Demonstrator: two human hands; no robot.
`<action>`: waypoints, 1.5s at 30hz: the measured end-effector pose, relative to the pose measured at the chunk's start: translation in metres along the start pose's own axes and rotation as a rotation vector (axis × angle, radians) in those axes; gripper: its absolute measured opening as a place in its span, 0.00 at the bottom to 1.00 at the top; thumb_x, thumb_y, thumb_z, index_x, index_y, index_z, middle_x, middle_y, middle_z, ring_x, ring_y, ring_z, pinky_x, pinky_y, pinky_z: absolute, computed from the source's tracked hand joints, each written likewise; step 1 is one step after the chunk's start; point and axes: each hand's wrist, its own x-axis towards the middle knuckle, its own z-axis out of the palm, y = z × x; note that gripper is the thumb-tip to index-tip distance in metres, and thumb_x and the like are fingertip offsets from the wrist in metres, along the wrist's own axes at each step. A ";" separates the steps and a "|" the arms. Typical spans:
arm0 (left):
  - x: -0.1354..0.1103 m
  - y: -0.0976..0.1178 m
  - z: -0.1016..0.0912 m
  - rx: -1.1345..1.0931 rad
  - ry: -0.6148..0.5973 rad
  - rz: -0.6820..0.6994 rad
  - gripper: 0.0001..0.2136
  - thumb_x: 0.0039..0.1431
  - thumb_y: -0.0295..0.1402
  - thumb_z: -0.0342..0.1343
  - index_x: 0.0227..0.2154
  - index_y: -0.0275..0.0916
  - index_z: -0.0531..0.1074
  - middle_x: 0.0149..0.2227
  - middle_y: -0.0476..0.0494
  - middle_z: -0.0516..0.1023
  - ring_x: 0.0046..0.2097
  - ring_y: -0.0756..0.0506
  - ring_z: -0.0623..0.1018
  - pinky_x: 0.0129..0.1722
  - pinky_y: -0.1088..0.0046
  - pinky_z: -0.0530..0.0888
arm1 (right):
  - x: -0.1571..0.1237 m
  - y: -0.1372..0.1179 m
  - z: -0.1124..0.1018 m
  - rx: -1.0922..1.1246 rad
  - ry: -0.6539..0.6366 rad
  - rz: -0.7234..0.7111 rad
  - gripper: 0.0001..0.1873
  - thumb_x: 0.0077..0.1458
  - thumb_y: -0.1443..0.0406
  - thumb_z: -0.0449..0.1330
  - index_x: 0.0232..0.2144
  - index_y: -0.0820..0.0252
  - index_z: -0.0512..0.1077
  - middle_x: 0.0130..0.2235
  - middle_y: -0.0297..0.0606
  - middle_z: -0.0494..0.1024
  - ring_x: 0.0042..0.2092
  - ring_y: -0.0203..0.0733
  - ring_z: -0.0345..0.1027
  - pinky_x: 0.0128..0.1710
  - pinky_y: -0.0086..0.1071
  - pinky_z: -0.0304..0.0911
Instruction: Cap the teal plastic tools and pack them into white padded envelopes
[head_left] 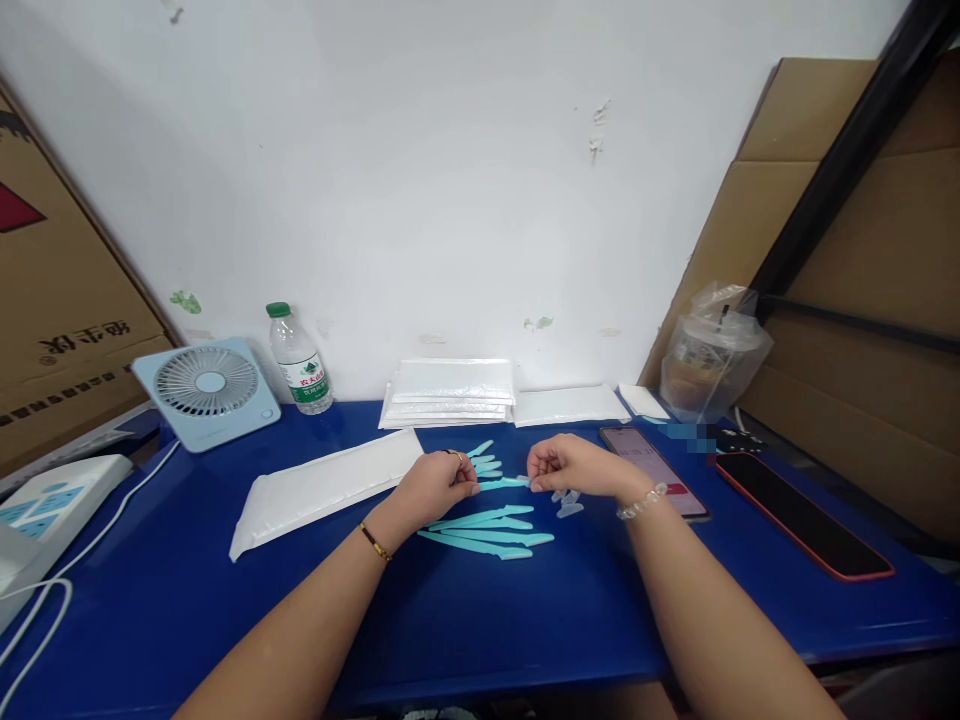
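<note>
My left hand (442, 485) is closed on the handle of a turquoise eyebrow razor (496, 484), held level above the blue table. At the razor's right end, my right hand (559, 467) pinches a small clear blade cap (524, 481); whether the cap sits around the blade or only touches it I cannot tell. Several turquoise eyebrow razors (487, 540) lie fanned out just below my hands. More razors (486, 466) lie behind, partly hidden by my left hand. A few loose clear caps (570, 506) rest under my right hand.
A white padded mailer (322, 490) lies left, with stacked mailers (450, 390) against the wall. A fan (210, 390) and water bottle (300, 365) stand back left. Two phones (664, 470) (802, 515) lie right, near a bagged drink cup (709, 360).
</note>
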 end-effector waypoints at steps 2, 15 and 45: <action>0.000 -0.001 -0.001 0.007 0.005 -0.011 0.09 0.54 0.40 0.52 0.29 0.40 0.71 0.29 0.48 0.73 0.32 0.47 0.72 0.28 0.75 0.64 | -0.001 0.000 -0.001 -0.007 0.013 -0.008 0.11 0.48 0.58 0.62 0.29 0.60 0.72 0.25 0.33 0.72 0.25 0.33 0.65 0.25 0.26 0.61; 0.000 0.004 0.004 0.033 0.010 0.007 0.11 0.55 0.41 0.52 0.32 0.40 0.72 0.32 0.46 0.75 0.36 0.45 0.73 0.34 0.72 0.67 | 0.009 -0.005 0.013 -0.061 0.037 -0.031 0.09 0.48 0.60 0.61 0.29 0.60 0.73 0.24 0.32 0.73 0.26 0.35 0.66 0.26 0.28 0.61; -0.002 0.013 0.009 0.057 -0.060 0.034 0.08 0.54 0.37 0.53 0.26 0.40 0.73 0.29 0.49 0.75 0.32 0.48 0.72 0.29 0.74 0.63 | -0.012 -0.006 -0.011 0.044 -0.100 0.093 0.11 0.46 0.58 0.61 0.28 0.61 0.70 0.25 0.33 0.72 0.26 0.36 0.68 0.27 0.27 0.62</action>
